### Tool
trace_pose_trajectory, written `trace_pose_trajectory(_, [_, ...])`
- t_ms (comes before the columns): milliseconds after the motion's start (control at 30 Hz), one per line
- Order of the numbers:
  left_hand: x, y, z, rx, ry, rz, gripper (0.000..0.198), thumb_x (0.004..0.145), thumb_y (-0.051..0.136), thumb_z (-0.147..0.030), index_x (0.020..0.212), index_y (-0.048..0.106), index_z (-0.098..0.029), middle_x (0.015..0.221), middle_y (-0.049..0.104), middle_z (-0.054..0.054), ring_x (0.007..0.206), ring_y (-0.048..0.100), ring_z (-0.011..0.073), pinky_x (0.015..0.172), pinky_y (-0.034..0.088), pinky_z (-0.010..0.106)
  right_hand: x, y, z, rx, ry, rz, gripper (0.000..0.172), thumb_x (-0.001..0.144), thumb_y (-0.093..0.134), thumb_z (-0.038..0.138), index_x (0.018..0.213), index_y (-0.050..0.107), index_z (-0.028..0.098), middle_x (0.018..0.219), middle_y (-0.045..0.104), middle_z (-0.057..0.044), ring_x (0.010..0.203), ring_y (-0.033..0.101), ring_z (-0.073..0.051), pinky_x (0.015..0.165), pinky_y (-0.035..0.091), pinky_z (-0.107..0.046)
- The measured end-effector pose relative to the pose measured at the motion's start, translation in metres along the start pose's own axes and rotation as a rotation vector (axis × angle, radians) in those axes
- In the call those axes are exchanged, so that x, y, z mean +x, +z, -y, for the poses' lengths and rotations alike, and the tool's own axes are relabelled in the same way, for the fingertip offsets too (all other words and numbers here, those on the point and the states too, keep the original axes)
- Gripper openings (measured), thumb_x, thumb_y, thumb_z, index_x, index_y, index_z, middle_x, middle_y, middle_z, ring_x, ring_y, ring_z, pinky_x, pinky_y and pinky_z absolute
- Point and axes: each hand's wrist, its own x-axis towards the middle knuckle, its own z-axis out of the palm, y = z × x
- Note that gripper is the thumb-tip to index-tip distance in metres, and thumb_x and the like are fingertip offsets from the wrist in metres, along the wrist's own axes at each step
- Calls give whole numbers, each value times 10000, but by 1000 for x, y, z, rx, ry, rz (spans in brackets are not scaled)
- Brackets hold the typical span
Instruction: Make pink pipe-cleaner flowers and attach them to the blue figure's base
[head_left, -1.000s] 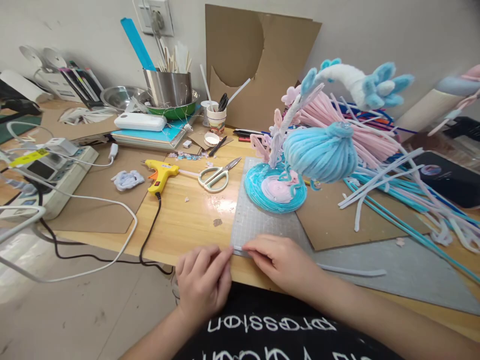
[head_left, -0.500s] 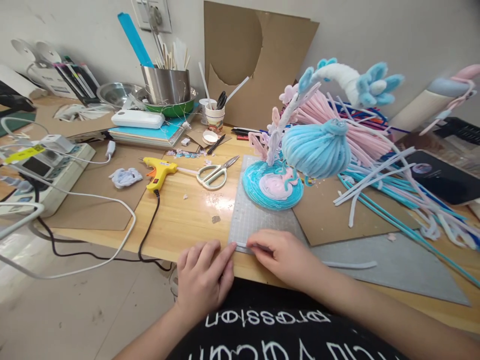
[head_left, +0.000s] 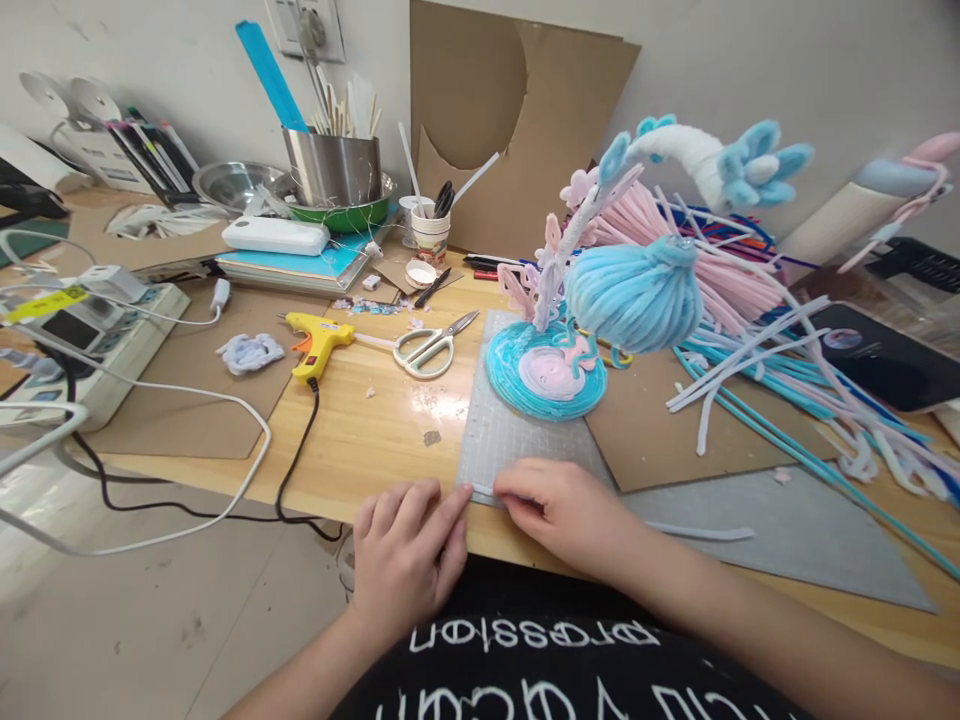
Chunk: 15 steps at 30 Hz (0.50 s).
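My left hand (head_left: 409, 548) rests at the table's front edge with its fingers curled, and its index fingertip meets a thin pale pipe cleaner (head_left: 484, 491). My right hand (head_left: 566, 512) pinches the same strip a little to the right, with the thumb partly hidden. A pale pipe cleaner end (head_left: 701, 531) shows beyond my right wrist; whether it is the same piece is hidden by the hand. Behind my hands stands a pipe-cleaner lamp shape with a coiled blue and pink base (head_left: 547, 370), a blue hanging shade (head_left: 634, 295) and a white curved stem (head_left: 679, 155), on a grey cutting mat (head_left: 487, 440).
Scissors (head_left: 435, 347) and a yellow glue gun (head_left: 319, 345) lie left of the mat. A power strip (head_left: 142, 340) with looping cables is further left. Pink pipe cleaners (head_left: 720, 265), a cardboard sheet (head_left: 690, 430) and a dark phone (head_left: 885, 355) lie right.
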Motion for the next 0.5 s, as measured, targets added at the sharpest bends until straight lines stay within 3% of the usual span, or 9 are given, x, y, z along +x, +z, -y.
trace_pose_trajectory(133, [2, -1, -1, -13, -16, -25, 294, 805, 597, -220, 1085, 672, -271, 917, 653, 35, 819, 541, 191, 736, 332, 343, -1, -5, 3, -259, -52, 60, 138, 866, 483, 126, 823, 598, 190, 749, 568, 2, 642, 518, -118, 545, 289, -248])
trace_pose_trajectory(233, [2, -2, -2, -19, -22, -16, 291, 808, 593, -215, 1084, 671, -267, 910, 655, 35, 815, 541, 193, 736, 334, 347, 5, -15, 9, -453, -186, 117, 89, 840, 527, 124, 819, 591, 183, 759, 577, -10, 598, 506, -131, 497, 214, -273])
trace_pose_trajectory(367, [1, -2, -2, -23, -25, -8, 273, 806, 589, -211, 1064, 668, -252, 917, 653, 43, 828, 535, 207, 732, 335, 357, 24, -24, 23, -599, -350, 258, 83, 806, 573, 91, 827, 617, 159, 764, 613, -38, 608, 559, -169, 460, 219, -277])
trace_pose_trajectory(500, [1, -3, -2, -31, -31, 18, 228, 807, 586, -208, 1023, 659, -218, 916, 642, 59, 832, 528, 223, 719, 341, 369, 43, -27, 39, -689, -342, 402, 123, 779, 566, 24, 763, 639, 123, 730, 640, -76, 618, 609, -196, 443, 257, -277])
